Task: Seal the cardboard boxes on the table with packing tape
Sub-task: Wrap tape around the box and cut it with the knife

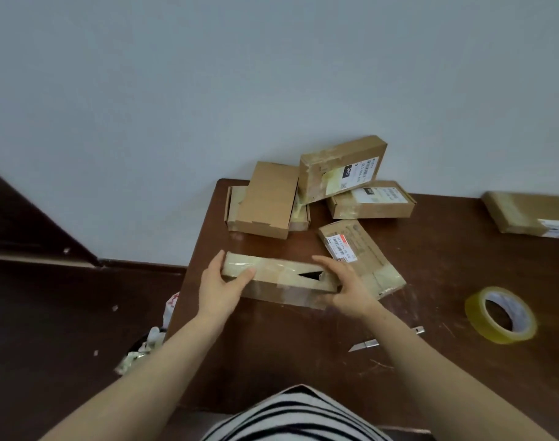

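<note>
Just past my right fingertips: a labelled flat box [360,249] lies on the table [303,351], crowding the right end of the box I hold; I cannot tell whether they touch.
Farther beyond both sets of fingers: a plain box stack [265,202], and a tilted box [341,167] leaning on a low labelled box [372,202].
Well right of my right fingers: the tape roll [500,315] lies flat on the table, with an edge box [526,214] farther back.
Behind my right wrist: a cutter [367,343], partly hidden by the forearm.
Left of and below my left fingers: a bin [141,348] of crumpled waste on the floor.
Long box [278,278]: between my hands, glossy tape over its top, with a dark triangular gap beside my right fingers. I cannot tell whether it rests on the table.
Left hand [219,281]: fingers wrap the left end and the thumb presses the near face, gripping it.
Right hand [345,284]: fingers spread over the top of the right end and the palm sits against the near corner, holding it.
</note>
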The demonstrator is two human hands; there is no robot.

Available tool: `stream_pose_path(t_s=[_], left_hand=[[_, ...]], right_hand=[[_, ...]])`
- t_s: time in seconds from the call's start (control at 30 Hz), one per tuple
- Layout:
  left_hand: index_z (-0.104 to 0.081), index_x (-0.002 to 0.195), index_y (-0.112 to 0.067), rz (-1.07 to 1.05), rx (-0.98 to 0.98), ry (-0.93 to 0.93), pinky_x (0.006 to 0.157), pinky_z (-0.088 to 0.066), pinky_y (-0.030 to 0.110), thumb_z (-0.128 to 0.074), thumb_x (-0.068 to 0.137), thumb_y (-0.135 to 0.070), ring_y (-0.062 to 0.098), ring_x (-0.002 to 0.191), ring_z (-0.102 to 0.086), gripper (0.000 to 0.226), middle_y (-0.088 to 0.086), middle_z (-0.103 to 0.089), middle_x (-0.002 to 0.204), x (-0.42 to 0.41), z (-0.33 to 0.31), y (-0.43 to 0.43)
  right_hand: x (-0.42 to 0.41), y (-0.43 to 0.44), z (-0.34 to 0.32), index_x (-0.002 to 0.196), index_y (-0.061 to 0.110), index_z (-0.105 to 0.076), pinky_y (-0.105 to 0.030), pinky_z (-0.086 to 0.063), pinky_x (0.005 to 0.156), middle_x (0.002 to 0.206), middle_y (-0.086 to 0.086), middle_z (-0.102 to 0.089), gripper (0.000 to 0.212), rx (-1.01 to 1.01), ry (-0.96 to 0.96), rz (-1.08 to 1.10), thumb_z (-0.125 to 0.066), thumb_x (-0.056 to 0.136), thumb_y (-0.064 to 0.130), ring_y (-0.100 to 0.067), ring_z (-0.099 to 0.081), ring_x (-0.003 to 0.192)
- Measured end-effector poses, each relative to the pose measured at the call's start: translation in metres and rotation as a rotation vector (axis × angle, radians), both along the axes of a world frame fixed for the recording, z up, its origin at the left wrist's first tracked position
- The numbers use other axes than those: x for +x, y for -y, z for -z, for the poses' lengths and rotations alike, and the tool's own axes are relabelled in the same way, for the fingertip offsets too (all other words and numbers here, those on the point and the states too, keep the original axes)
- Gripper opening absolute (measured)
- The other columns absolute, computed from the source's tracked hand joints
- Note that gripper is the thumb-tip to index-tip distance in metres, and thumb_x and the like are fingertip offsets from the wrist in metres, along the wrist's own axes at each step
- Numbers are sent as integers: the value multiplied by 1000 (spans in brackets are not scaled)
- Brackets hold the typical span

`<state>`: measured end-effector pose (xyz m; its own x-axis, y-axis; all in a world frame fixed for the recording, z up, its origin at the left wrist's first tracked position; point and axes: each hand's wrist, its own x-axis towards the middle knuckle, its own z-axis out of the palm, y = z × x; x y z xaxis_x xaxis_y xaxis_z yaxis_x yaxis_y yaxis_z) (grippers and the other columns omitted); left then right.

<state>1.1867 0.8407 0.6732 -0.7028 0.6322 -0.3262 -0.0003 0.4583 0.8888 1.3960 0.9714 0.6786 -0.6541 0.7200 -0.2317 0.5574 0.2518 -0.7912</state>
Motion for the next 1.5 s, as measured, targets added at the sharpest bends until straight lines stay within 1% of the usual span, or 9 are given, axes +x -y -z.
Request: stream_pose_path(t_s=[0.1, 0.23, 0.33, 0.4, 0.47, 0.63, 0.87, 1.0, 1.5], left_hand=[[-25, 150, -22, 42, -184, -242, 115, -24, 46, -63, 86, -40, 29, 136, -31, 77, 9, -29, 148, 9, -9, -8], [-19, 151, -23, 373, -167, -809, 109, 22, 41, -50, 87, -46, 23, 146, 4, 75, 9, -7, 159, 45, -27, -29], [-31, 148, -28, 643, -112, -923, 112, 19, 40, -38, 89, -61, 19, 146, -6, 68, 3, -21, 157, 76, -35, -55], [-39, 144, -31, 734, -121, -971, 115, 8, 40, -33, 94, -59, 19, 142, -23, 58, 0, -37, 150, 87, -35, -70], [-47, 138, -33, 806, -156, -957, 115, -8, 37, -33, 99, -48, 19, 131, -41, 44, 0, -52, 138, 87, -32, -80], [-59, 128, -29, 833, -189, -847, 91, -41, 35, -43, 98, -42, 27, 111, -57, 36, 4, -65, 119, 67, -26, -83], [-66, 119, -31, 917, -274, -465, 92, -49, 40, -61, 88, -47, 17, 104, -63, 35, -3, -69, 114, 42, -31, -93], [-72, 101, -29, 881, -242, -479, 81, -53, 41, -67, 84, -45, 17, 86, -64, 24, -6, -68, 93, 42, -30, -94], [-69, 116, -15, 921, -151, -266, 101, -43, 26, -71, 84, -27, 7, 106, -60, 34, 0, -69, 116, 27, -29, -94]], right_hand=[[1, 5, 4, 139, 27, -42, -20, -35, 101, 128, 6, -42, 78, 39, -9, 67, -78, 74, 7, -6, -39, 117], [2, 9, 7, 137, 19, -48, -13, -31, 94, 128, 2, -50, 68, 107, -41, 97, -78, 76, 11, -6, -42, 115], [3, 8, 5, 135, 12, -49, -21, -40, 96, 130, -2, -53, 66, 120, -63, 86, -77, 76, 7, -14, -48, 118], [1, 7, 5, 129, 7, -53, -11, -42, 86, 118, 1, -56, 59, 149, -81, 78, -75, 74, 3, -16, -53, 108], [1, 6, 4, 121, 4, -56, -7, -39, 73, 104, 1, -56, 52, 164, -60, 96, -76, 73, 3, -18, -55, 96], [4, 2, 5, 132, 10, -52, -35, -46, 94, 123, -9, -57, 68, 102, -40, 86, -81, 71, 10, -22, -54, 112], [5, 1, 3, 129, 14, -55, -26, -44, 95, 121, -3, -55, 64, 48, -44, 91, -81, 71, 8, -19, -52, 112], [5, 1, 4, 131, 14, -53, -22, -43, 93, 123, -2, -53, 65, 3, -52, 101, -81, 72, 7, -18, -52, 113], [7, 1, 4, 131, 18, -54, -9, -40, 85, 121, 3, -51, 65, -13, -45, 109, -80, 73, 9, -12, -49, 111]])
